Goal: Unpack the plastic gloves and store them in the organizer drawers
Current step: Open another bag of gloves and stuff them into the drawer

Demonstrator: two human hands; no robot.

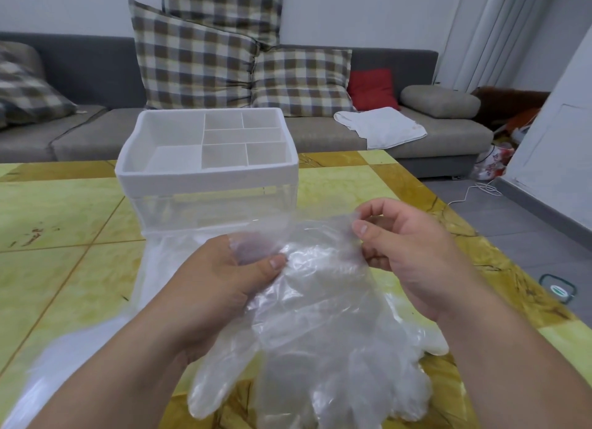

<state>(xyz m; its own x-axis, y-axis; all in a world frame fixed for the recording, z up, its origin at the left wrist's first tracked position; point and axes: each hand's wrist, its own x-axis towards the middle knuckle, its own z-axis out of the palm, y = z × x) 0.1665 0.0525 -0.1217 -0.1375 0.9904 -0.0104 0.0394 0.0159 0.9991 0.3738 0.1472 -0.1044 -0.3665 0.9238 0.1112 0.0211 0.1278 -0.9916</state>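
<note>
Both hands pinch the cuff end of clear plastic gloves (320,326): left hand (221,287), right hand (407,255). The glove fingers hang below the grip. Beyond it stands the white organizer (208,169) on the table (64,236).

Over the table (57,268), plastic gloves (323,316) are held before the organizer (205,178) set on it; a sofa (320,133) bearing cushions (192,63) is seen behind.

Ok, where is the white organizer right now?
In the head view the organizer stands centre-left on the yellow table, just beyond the plastic gloves held by the left hand and right hand.
</note>
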